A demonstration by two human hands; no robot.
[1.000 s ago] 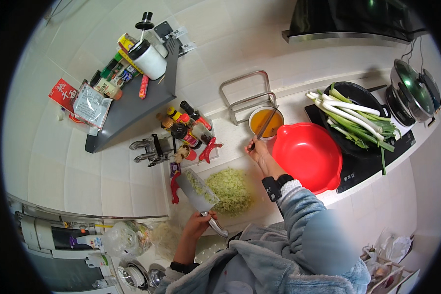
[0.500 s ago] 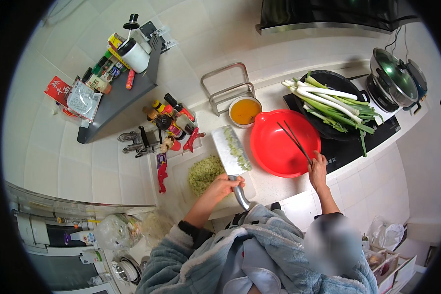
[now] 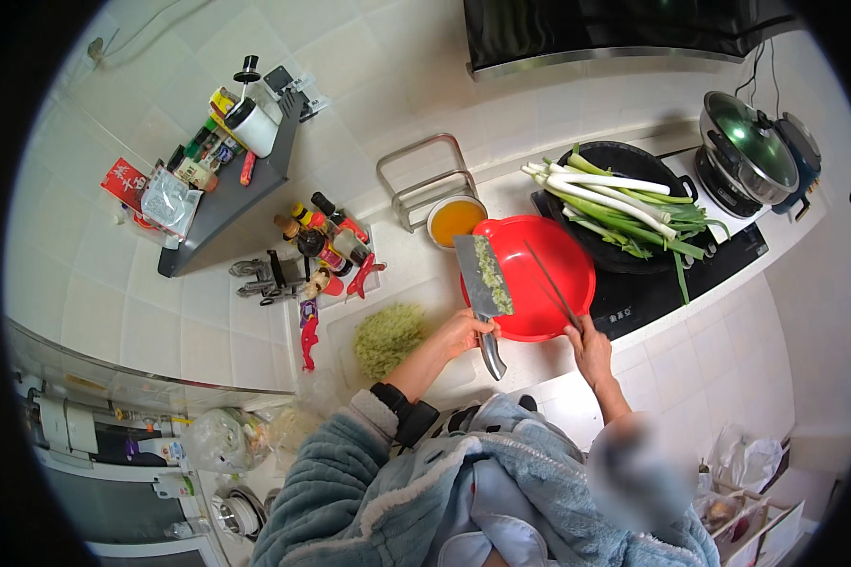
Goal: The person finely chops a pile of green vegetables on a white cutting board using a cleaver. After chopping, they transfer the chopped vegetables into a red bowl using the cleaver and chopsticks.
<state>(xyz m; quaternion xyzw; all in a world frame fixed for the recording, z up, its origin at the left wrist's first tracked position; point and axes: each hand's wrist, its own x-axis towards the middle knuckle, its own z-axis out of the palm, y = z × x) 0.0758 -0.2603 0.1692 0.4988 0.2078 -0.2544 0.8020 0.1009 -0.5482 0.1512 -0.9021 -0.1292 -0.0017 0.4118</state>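
Carefully tipping chopped greens off a cleaver into a red bowl

Overhead, a person in a fluffy blue-grey robe stands at a white kitchen surface (image 3: 416, 274). The left hand (image 3: 463, 333) is wrapped closed around the handle of a broad steel cleaver (image 3: 483, 283), whose flat blade carries a strip of pale green chopped vegetable (image 3: 494, 276) and sits over the near left rim of a round red plastic bowl (image 3: 539, 274). The right hand (image 3: 591, 345) is closed on a pair of thin dark chopsticks (image 3: 550, 295), their tips inside the bowl. A larger heap of chopped greens (image 3: 388, 337) remains on the white cutting board (image 3: 444, 373), just left of the cleaver.

To do this well, it seems best to keep the blade level until it is fully above the bowl, then tilt it and sweep with the chopsticks away from the edge, so nothing spills onto the surface.
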